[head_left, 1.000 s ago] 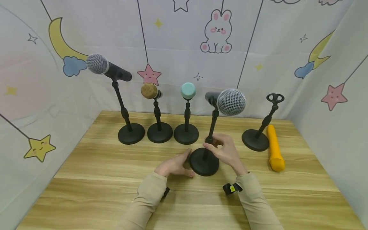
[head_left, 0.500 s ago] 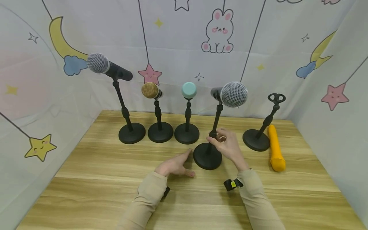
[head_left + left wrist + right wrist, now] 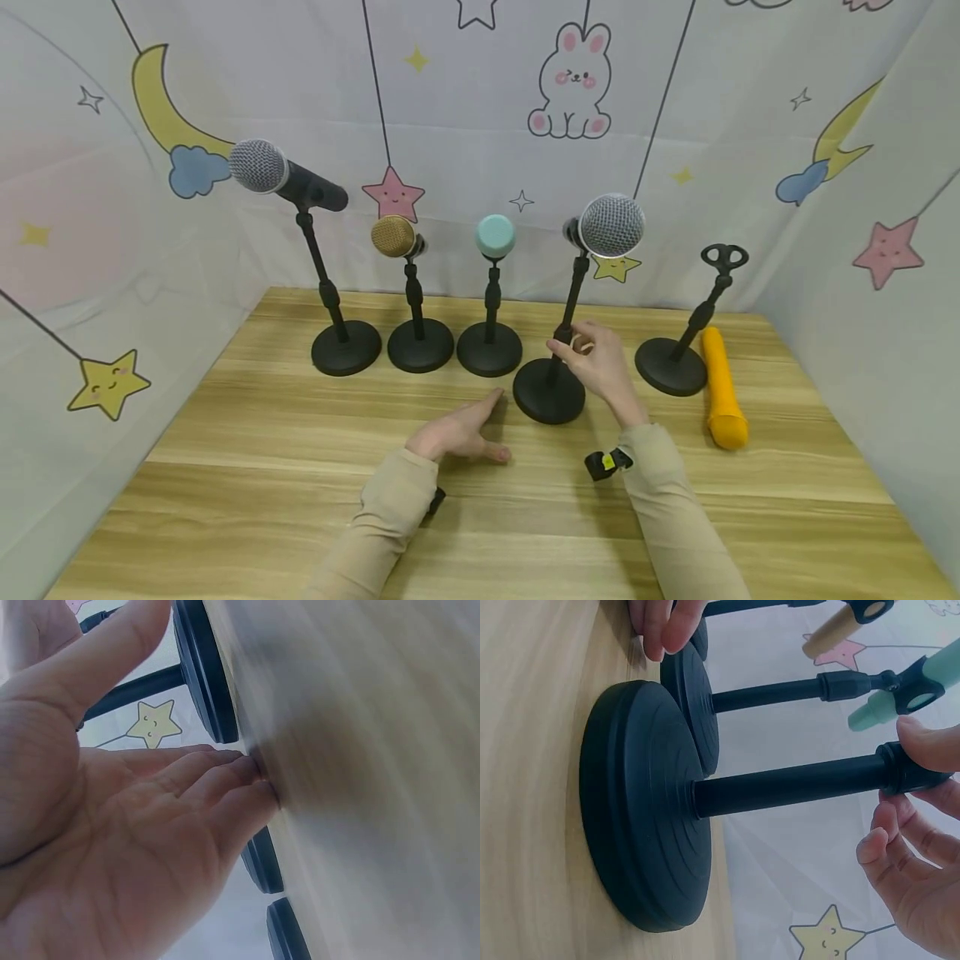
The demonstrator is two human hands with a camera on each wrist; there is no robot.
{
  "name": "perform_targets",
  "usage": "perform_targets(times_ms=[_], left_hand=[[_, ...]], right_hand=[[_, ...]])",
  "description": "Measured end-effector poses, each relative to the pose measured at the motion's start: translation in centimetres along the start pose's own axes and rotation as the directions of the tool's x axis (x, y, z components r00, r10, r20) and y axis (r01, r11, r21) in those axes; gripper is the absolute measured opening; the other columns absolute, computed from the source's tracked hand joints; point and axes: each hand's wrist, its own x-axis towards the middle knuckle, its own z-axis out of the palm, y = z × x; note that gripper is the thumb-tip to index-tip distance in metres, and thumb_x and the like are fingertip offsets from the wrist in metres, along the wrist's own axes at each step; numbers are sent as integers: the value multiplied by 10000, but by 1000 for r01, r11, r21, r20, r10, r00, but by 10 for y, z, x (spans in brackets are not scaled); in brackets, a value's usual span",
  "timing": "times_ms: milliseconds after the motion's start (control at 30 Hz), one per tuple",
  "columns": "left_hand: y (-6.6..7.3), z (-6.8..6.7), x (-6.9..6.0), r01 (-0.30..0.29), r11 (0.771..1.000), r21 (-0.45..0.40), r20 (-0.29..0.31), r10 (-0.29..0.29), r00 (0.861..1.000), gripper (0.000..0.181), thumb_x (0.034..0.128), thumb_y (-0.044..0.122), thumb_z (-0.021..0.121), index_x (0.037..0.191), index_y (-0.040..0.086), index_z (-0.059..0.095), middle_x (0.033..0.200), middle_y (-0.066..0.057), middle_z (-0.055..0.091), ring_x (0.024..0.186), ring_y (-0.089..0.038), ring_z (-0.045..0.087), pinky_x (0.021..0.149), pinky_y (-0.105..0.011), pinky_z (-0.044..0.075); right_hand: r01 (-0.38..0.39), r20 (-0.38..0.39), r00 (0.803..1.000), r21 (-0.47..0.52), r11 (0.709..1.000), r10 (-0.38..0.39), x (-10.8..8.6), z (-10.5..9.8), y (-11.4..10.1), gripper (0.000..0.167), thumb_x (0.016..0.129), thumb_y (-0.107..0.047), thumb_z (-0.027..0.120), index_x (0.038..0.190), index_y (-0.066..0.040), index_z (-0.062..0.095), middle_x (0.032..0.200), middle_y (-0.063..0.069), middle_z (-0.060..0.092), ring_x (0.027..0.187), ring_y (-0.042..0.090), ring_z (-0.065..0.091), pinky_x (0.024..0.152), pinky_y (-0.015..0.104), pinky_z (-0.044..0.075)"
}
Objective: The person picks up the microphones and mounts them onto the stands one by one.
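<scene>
My right hand (image 3: 603, 367) pinches the collar on the pole of a black microphone stand (image 3: 549, 392), thumb on one side and fingers on the other. That stand carries a black microphone with a large silver mesh head (image 3: 612, 226). Its round base (image 3: 645, 802) is upright at the tabletop; any small gap below is hard to make out. Just left of the base, my left hand (image 3: 457, 432) lies with thumb and fingers spread, holding nothing. In the left wrist view its fingertips (image 3: 259, 787) touch the wood.
Left of the held stand are stands with a turquoise microphone (image 3: 495, 237), a gold-headed one (image 3: 393, 237) and a silver-headed one (image 3: 258, 166). To the right, a stand with a bare clip (image 3: 671, 367) is beside an orange microphone (image 3: 723, 392). A printed curtain (image 3: 465, 108) hangs behind.
My right hand has moved the silver-headed microphone and its stand back and slightly right, closer to the row of stands. The left hand has stayed in place, and the base is now farther from it.
</scene>
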Motion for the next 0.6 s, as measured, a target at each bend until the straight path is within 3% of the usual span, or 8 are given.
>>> perform_targets(times_ms=[233, 467, 600], left_hand=[[1, -1, -1, -2, 1000, 9, 4, 2, 1000, 1016, 882, 317, 794, 1608, 24, 147, 1664, -170, 246, 1538, -332, 274, 1239, -479, 279], [2, 0, -2, -12, 1000, 22, -1, 12, 1000, 1013, 885, 324, 789, 1608, 22, 147, 1664, -164, 253, 1538, -339, 271, 1240, -484, 276], [1, 0, -2, -4, 1000, 26, 1, 4, 1000, 1009, 888, 333, 785, 1611, 36, 148, 1666, -153, 254, 1538, -344, 269, 1237, -494, 278]], right_hand=[[-75, 13, 997, -34, 997, 76, 9, 0, 2, 541, 928, -249, 733, 1328, 91, 599, 1247, 305, 635, 928, 412, 686, 822, 533, 576], [-97, -4, 995, -36, 995, 96, 16, 0, 2, 557, 930, -248, 737, 1339, 98, 584, 1124, 284, 650, 894, 393, 683, 737, 462, 571], [-99, -15, 995, -40, 994, 99, 20, 0, 2, 539, 933, -241, 728, 1331, 95, 592, 1157, 285, 657, 896, 394, 682, 755, 460, 560]])
